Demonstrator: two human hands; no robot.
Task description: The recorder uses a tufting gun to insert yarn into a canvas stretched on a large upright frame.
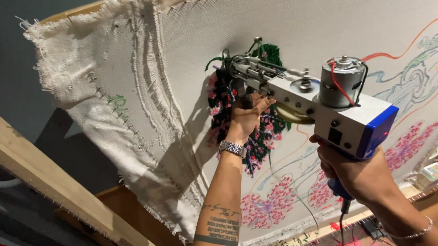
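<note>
A pale cloth point(327, 14) stretched on a wooden frame point(46, 184) fills most of the view, drawn with coloured outlines and partly filled with pink and green yarn patches. At the centre, a white and blue tufting gun point(314, 102) points its needle end into the cloth beside a dark green patch point(271, 52). The left hand point(248, 117), with a metal watch point(232, 148) on its wrist, is closed around the front handle. The right hand point(357, 176), lower right, grips the rear handle, where a cord point(342, 224) hangs down.
</note>
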